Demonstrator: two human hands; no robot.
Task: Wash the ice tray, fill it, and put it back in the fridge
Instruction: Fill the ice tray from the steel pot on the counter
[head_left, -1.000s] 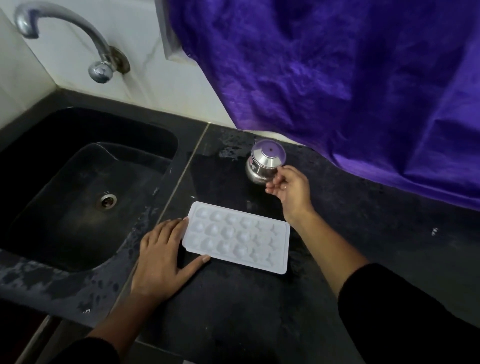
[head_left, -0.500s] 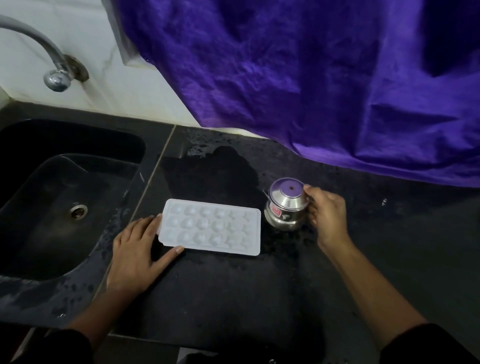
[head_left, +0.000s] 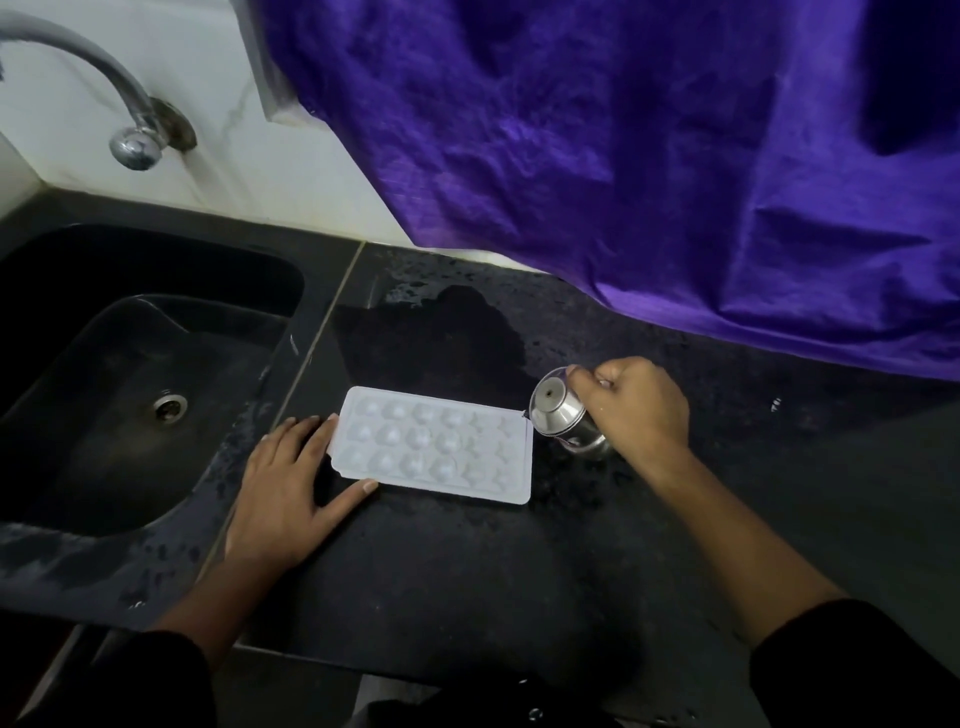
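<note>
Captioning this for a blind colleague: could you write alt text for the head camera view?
A person's right hand holds a small steel pot tilted toward the right end of a white ice tray on a black counter, while the left hand lies flat against the tray's left end. A black sink and tap sit left; purple cloth hangs behind.

ice tray | white, flat on counter | beside sink

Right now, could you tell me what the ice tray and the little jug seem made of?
The ice tray is likely white plastic, matte, slightly translucent at the cups. The jug is probably stainless steel, polished, with bright mirror-like reflections.
</note>
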